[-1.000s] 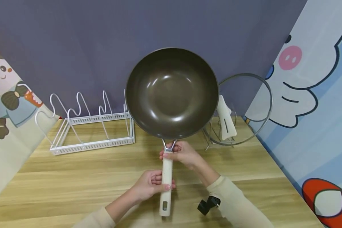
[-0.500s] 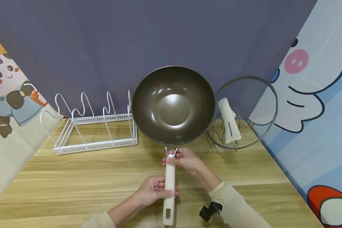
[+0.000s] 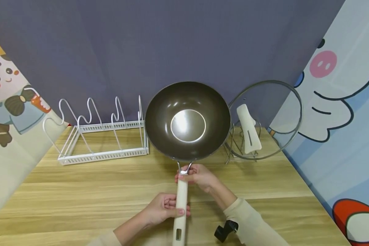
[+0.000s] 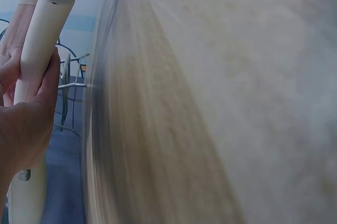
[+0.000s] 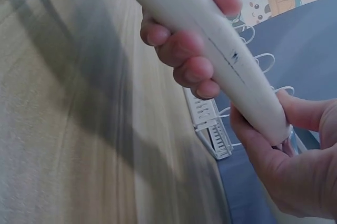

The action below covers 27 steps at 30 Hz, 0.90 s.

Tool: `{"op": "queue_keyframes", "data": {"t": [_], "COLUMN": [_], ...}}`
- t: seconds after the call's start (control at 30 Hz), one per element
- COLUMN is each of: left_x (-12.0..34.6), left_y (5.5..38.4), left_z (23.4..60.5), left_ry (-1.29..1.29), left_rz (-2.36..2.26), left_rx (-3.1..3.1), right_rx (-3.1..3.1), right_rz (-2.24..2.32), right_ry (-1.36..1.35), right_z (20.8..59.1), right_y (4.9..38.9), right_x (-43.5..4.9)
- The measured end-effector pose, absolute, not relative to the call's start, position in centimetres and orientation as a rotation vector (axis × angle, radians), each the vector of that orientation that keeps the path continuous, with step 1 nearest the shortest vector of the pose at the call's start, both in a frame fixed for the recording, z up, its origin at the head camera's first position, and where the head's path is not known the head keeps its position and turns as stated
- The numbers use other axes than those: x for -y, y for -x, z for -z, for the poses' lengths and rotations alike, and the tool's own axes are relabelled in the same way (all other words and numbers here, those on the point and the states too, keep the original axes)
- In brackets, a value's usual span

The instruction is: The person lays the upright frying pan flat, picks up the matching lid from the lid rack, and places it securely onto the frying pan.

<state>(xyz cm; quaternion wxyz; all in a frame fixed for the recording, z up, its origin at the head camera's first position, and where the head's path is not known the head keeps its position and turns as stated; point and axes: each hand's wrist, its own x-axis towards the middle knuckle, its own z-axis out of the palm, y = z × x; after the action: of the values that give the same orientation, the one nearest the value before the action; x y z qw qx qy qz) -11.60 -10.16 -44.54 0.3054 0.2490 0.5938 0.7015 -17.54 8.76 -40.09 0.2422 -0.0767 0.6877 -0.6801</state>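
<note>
Points the pan (image 3: pixel 188 122) bowl-first dead ahead, gripping its handle (image 3: pixel 181 195) lower with left hand (image 3: pixel 160 209), bowl-side with right hand (image 3: pixel 202 177)!

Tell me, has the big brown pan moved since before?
Yes, downward in the head view: the pan now tops the white rack by much less than before.

Wok (image 3: pixel 188 123) is gleaming, smooth and glossy — handle (image 3: pixel 181 194) is looking like matt plastic, tabletop (image 3: pixel 95 194) is showing wood grain, wire rack (image 3: pixel 106 156) is looking like coated metal
</note>
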Motion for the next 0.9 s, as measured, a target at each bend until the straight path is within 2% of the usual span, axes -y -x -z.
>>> {"op": "queue_keyframes", "data": {"t": [0.9], "left_x": [11.1], "left_y": [10.6], "left_z": [44.5], "left_ry": [-0.539], "left_rz": [-1.838], "left_rx": [-1.536], "right_rx": [-1.753], "right_rz": [1.856], "right_ry": [0.171], "right_z": [42.2], "right_y": [17.1], "right_x": [-8.4]}}
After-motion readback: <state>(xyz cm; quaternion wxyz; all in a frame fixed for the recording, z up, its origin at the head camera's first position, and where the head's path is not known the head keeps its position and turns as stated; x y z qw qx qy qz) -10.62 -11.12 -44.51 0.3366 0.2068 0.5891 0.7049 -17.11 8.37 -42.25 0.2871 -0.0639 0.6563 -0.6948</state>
